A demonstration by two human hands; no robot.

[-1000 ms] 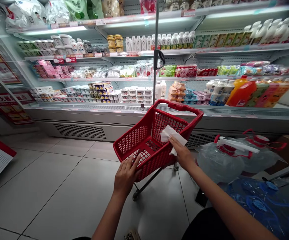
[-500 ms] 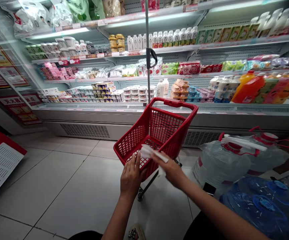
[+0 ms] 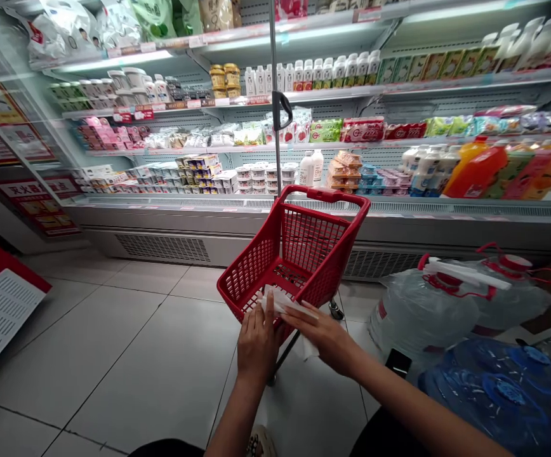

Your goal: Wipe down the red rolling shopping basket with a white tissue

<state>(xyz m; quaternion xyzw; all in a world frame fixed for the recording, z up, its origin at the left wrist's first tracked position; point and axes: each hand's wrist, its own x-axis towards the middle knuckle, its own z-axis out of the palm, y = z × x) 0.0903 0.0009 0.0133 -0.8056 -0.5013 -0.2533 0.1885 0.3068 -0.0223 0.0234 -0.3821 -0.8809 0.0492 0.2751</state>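
A small red plastic shopping cart (image 3: pixel 329 278) on a metal frame stands in front of me, tilted in my view. My left hand (image 3: pixel 258 339) is closed over the basket's near rim, its fingers lying over the edge and its thumb mostly hidden. In my right hand (image 3: pixel 329 335) is a crumpled white cloth (image 3: pixel 279 301), possibly a wipe, pressed against the rim beside the left fingertips. One end of the cloth hangs below the right hand. Fingers and cloth hide part of the near rim.
Behind the cart runs a refrigerated display (image 3: pixel 237 222) stocked with dairy and drinks, with a door-edge post and handle (image 3: pixel 282 111). Large clear water jugs (image 3: pixel 423 311) and blue ones (image 3: pixel 499 393) stand right, near a phone-like dark object (image 3: pixel 398 362). A red-and-white unit (image 3: pixel 6 311) is left.
The cart has shifted and turned slightly, its handle moving left. Both hands are closer together at the rim, and the cloth now lies flatter across it, against the left fingers.
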